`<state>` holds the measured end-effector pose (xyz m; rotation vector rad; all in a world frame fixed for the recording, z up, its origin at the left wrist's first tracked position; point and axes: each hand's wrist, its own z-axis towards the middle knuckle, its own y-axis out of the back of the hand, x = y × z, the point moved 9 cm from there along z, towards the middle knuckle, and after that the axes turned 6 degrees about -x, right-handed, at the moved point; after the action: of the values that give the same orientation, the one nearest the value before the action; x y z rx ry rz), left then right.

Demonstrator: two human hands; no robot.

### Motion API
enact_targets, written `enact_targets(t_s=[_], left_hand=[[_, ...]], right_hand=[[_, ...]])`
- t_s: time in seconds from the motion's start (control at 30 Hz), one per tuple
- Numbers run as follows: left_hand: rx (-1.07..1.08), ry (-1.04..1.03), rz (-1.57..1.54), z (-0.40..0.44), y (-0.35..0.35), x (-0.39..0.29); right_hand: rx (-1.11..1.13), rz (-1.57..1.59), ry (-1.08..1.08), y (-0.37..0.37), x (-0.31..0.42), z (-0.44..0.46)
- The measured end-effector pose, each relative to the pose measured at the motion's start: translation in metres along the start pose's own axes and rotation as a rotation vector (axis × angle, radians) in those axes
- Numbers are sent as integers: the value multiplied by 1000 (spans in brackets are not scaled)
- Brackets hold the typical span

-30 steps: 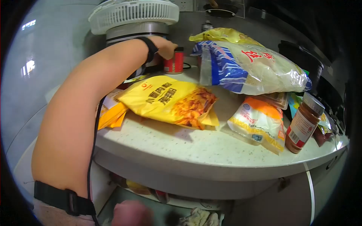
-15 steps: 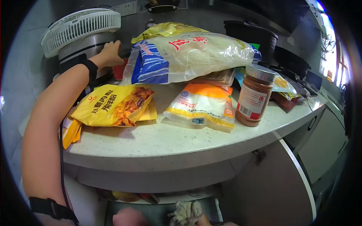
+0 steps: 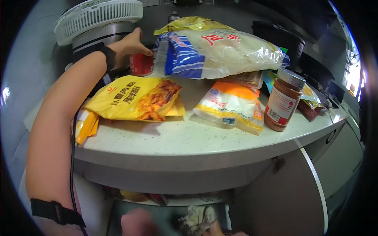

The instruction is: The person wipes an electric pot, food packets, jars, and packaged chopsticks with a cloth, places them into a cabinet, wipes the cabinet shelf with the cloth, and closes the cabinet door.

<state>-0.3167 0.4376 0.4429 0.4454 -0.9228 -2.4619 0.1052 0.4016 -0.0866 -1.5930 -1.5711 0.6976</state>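
Note:
My left hand (image 3: 132, 42) reaches to the back left of the counter, beside a red can (image 3: 141, 64). Its thumb lies at the can's upper edge, with the index finger stretched apart from it; the other fingers are mostly hidden. At the bottom edge, part of my right hand (image 3: 215, 229) shows against a crumpled grey-white bundle (image 3: 197, 218), which looks like cloth and seems to be in its grip. Most of that hand is cut off. Near the left forearm lies a yellow packet (image 3: 132, 98) with a picture of fried food.
A white slotted basket (image 3: 98, 19) tops a metal appliance at left. A large clear-and-blue bag (image 3: 224, 53), an orange-white packet (image 3: 230, 104) and a jar of brown contents (image 3: 282, 100) stand on the counter (image 3: 165, 137). Below, a cabinet door (image 3: 283, 192) hangs open.
The view has shifted, so the counter items sit further right and higher. My left thumb now lies over the red can's top edge, and more of the can shows.

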Motion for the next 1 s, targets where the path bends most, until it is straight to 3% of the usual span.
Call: enact_targets(t_s=[0.07, 0.13, 0.2, 0.27, 0.33, 0.4, 0.47, 0.53, 0.6, 0.67, 0.7, 0.73, 0.77, 0.8, 0.87, 0.9, 0.93, 1.0], left_hand=[[-97, -139, 136, 3, 30, -20], [-170, -259, 64, 5, 70, -40], [-140, -261, 87, -8, 116, -64], [-392, -362, -80, -41, 184, -95], [-419, -488, -27, -93, 238, -147], [-505, -697, -19, -159, 277, -185], [-333, -412, -152, -224, 287, -193], [-274, -732, 0, -314, 281, -244], [-64, -796, -232, -371, 240, -250], [-76, -751, -326, -411, 209, -244], [-50, -729, -351, -425, 198, -243], [4, -614, -436, -431, 187, -234], [56, -500, -514, -437, 174, -226], [73, -488, -529, -447, 165, -225], [169, -290, -627, -463, 134, -210], [110, -367, -731, -476, 119, -205], [121, -355, -739, -482, 109, -204], [3, -118, -746, -478, 98, -181]], right_hand=[[167, 39, -27, 9, -2, 7], [253, 53, -45, 11, 3, 4], [142, -322, 197, 15, 15, 0], [128, -400, 230, -19, 7, -20], [274, -276, 222, -42, -5, -32], [343, -356, 274, -60, -8, -51], [252, -383, 337, -66, -9, -55], [544, -462, 280, -101, -23, -73], [488, -384, 268, -105, -32, -76], [517, -517, 383, -134, -36, -112], [610, -427, 446, -146, -37, -130], [719, -281, 264, -154, -41, -132], [788, -769, 828, -189, -40, -175], [764, -767, 817, -201, -32, -184], [451, -1853, 1432, -215, -34, -196], [398, -1479, 1341, -174, -25, -149], [361, -999, 1097, -172, -25, -133], [245, -440, 591, -146, -49, -116]])
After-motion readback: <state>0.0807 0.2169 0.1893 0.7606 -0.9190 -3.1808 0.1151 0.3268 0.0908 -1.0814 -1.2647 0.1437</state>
